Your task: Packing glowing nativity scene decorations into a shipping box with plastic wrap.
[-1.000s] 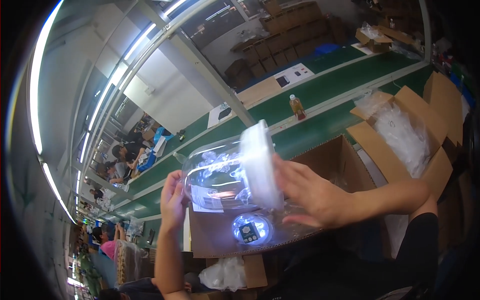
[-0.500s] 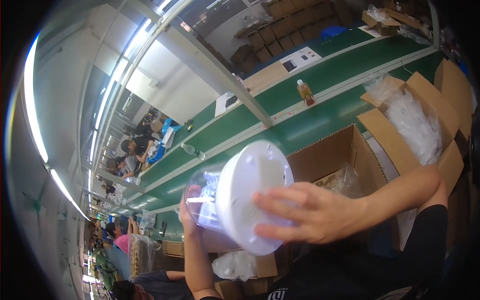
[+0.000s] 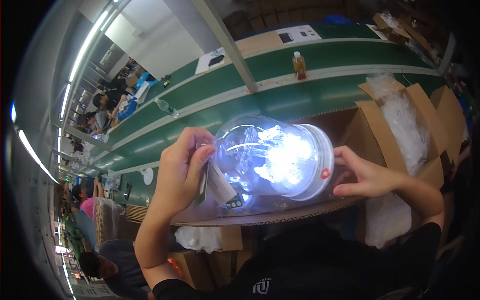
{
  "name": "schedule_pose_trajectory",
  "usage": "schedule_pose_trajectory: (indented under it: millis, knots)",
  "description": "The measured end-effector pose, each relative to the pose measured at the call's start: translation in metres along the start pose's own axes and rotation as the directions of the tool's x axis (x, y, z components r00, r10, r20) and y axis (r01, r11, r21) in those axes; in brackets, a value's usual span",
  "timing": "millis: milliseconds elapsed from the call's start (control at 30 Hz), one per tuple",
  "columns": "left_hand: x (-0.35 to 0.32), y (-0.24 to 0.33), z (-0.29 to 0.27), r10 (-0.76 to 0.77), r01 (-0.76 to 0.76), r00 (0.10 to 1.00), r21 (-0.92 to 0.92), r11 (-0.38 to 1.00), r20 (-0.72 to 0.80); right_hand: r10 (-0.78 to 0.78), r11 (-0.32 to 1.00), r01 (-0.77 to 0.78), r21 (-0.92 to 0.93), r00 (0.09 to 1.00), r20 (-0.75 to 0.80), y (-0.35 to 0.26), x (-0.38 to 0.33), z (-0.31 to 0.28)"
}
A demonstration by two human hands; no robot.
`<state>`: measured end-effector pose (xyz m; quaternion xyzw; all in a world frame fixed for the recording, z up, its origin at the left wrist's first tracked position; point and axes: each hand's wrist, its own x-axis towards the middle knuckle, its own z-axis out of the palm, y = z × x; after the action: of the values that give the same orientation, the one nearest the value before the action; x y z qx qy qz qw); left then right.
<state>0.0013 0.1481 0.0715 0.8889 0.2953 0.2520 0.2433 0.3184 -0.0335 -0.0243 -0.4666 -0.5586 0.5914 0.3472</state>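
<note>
Bench: a long green bench (image 3: 280, 107) crosses the room, carrying an upright bottle of amber liquid (image 3: 299, 67) and, farther left, a clear bottle (image 3: 166, 107).
Room: tube lights (image 3: 89, 46) run down the left; several co-workers (image 3: 111, 102) sit far along the bench, and 1 in a dark shirt (image 3: 122, 270) is nearer, lower left.
Big carton: a cardboard box (image 3: 347, 131) stands below the hands, a glow (image 3: 245, 199) inside it (partly hidden).
Right carton: a flapped box (image 3: 425, 107) holds white plastic bags (image 3: 407, 132).
Jar: a clear domed jar (image 3: 275, 157), brightly lit inside, lies sideways above the big carton.
Left hand (image 3: 182, 167): fingers grip its rounded end, beside a white tag (image 3: 220, 183).
Right hand (image 3: 367, 175): fingers parted, loosely curled beside its white base (image 3: 322, 162); contact unclear.
</note>
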Motion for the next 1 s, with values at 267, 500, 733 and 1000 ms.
schedule_pose_trajectory:
  millis: [267, 500, 733, 1000]
  knots:
    - [0.011, -0.012, 0.042, 0.157, -0.187, 0.977, 0.215, 0.959, 0.146, 0.348, 0.81, -0.146, -0.568, 0.899, 0.266, 0.008, 0.033, -0.011]
    - [0.008, -0.039, 0.084, 0.223, -0.404, 0.886, 0.442, 0.801, 0.406, 0.62, 0.09, 0.081, -0.993, 0.775, 0.12, 0.049, 0.097, -0.01]
    - [0.009, -0.072, 0.105, 0.271, -0.52, 0.807, 0.411, 0.749, 0.525, 0.762, 0.089, 0.114, -0.99, 0.633, 0.141, 0.11, 0.195, -0.02]
    - [-0.005, -0.085, 0.131, 0.291, -0.588, 0.693, 0.284, 0.758, 0.659, 0.747, 0.197, -0.165, -0.966, 0.663, 0.039, 0.258, 0.257, -0.022]
